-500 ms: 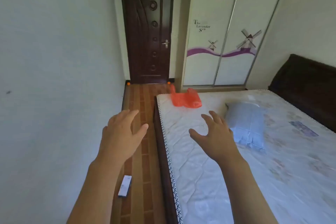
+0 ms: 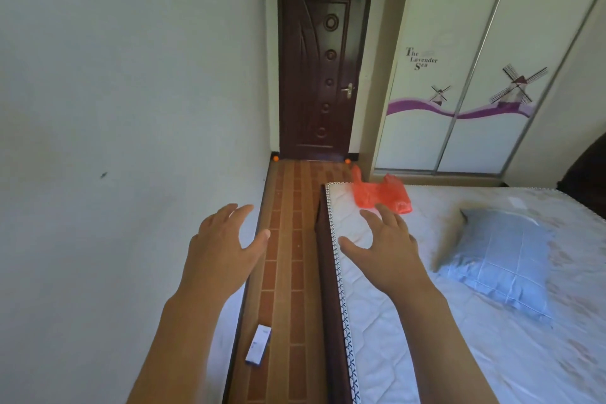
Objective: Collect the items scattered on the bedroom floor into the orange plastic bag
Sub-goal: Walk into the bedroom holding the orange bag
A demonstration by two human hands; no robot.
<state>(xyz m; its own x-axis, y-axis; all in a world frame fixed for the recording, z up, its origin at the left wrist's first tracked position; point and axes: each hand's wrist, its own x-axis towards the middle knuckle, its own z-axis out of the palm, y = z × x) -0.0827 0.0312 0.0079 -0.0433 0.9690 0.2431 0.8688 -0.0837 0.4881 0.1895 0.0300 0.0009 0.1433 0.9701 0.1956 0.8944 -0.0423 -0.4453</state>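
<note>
View swung left since earlier, both hands still raised, left hand (image 2: 226, 248) and right hand (image 2: 387, 251) spread wide, holding nothing, bag (image 2: 380, 193) on bed (image 2: 426, 338) at 12 o'clock of right hand, box (image 2: 258, 344) on floor (image 2: 295, 239) at 6 o'clock of left hand.

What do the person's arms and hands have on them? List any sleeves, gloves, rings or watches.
Nothing is worn that shows. The left hand and right hand are bare, with no gloves or rings visible. Both forearms are uncovered down to the bottom edge of the picture: no sleeves, watch or wristband in view.
</note>
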